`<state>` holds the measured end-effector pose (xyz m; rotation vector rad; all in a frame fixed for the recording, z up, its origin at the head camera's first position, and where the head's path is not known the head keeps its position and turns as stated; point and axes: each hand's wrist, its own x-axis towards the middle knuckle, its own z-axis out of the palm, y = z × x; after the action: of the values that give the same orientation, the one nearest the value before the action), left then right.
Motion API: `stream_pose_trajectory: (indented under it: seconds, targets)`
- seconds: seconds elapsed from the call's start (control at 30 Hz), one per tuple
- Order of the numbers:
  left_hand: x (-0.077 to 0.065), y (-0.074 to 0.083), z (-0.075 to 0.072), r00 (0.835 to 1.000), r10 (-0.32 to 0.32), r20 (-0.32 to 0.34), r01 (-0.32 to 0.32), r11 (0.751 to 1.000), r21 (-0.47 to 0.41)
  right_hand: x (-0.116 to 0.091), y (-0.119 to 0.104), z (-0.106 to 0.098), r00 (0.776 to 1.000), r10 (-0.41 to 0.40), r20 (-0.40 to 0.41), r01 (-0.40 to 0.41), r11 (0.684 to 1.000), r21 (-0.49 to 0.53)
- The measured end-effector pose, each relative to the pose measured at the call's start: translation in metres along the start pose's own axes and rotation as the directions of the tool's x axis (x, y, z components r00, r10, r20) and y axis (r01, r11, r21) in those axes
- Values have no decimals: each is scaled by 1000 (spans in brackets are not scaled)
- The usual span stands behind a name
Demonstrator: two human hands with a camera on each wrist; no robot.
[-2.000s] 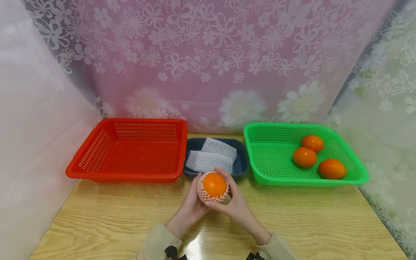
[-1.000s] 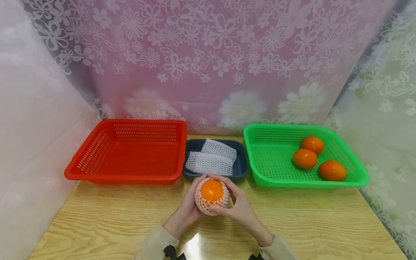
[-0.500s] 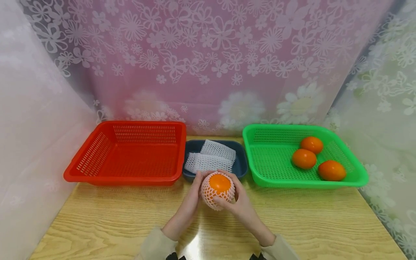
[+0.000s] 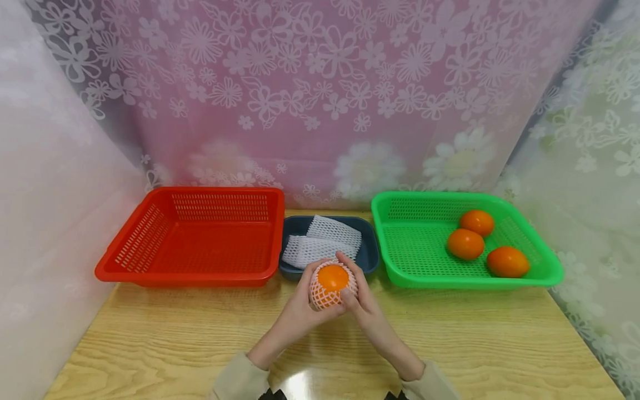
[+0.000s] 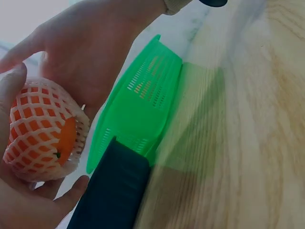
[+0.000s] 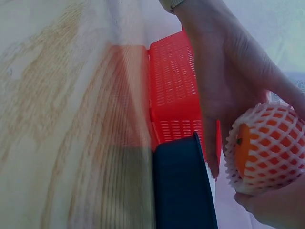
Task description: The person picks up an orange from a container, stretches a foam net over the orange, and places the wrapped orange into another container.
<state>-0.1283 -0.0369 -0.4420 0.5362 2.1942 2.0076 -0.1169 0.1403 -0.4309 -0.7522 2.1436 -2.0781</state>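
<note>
Both hands hold an orange (image 4: 332, 276) dressed in a white foam net sleeve (image 4: 322, 300), above the table's near middle. The left hand (image 4: 300, 311) cups it from the left, its thumb lying along the lower side. From the right, the right hand (image 4: 372, 322) grips it, fingers behind and thumb on the front of the net. A round patch of bare peel shows through the net's open end. In the left wrist view, a small green stem spot marks the bare peel of the orange (image 5: 67, 138); the right wrist view shows the net (image 6: 274, 152) stretched over its side.
Behind the hands sits a dark blue tray (image 4: 371, 258) with white foam nets (image 4: 325, 250) lying flat in it. A red basket (image 4: 190, 276) stands left of it. To the right, a green basket (image 4: 450, 282) holds three oranges (image 4: 466, 244). Floral curtains hang around the table (image 4: 175, 333).
The orange dipped toward me, then came back up slightly. The net covers more of its lower front. The left thumb has come round below it, and the right thumb has shifted upward.
</note>
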Motion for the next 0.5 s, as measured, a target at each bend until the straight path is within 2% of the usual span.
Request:
stream_pose_trajectory:
  seconds: [0.1, 0.3, 0.4, 0.5]
  targets:
    - [1, 0, -3, 1000, 20, -21, -19, 999, 38, 0, 0, 2, 1000, 20, 8, -20, 1000, 1]
    - [0, 6, -8, 999, 47, -4, -46, 998, 53, 0, -1, 3, 999, 41, 1, -41, 999, 15]
    - [0, 12, -12, 998, 62, -13, -61, 994, 86, 1, -1, 1, 1000, 14, 19, -15, 999, 30]
    - [-1, 21, -20, 995, 77, -58, -68, 987, 148, 2, -2, -2, 999, -33, 32, 32, 999, 17]
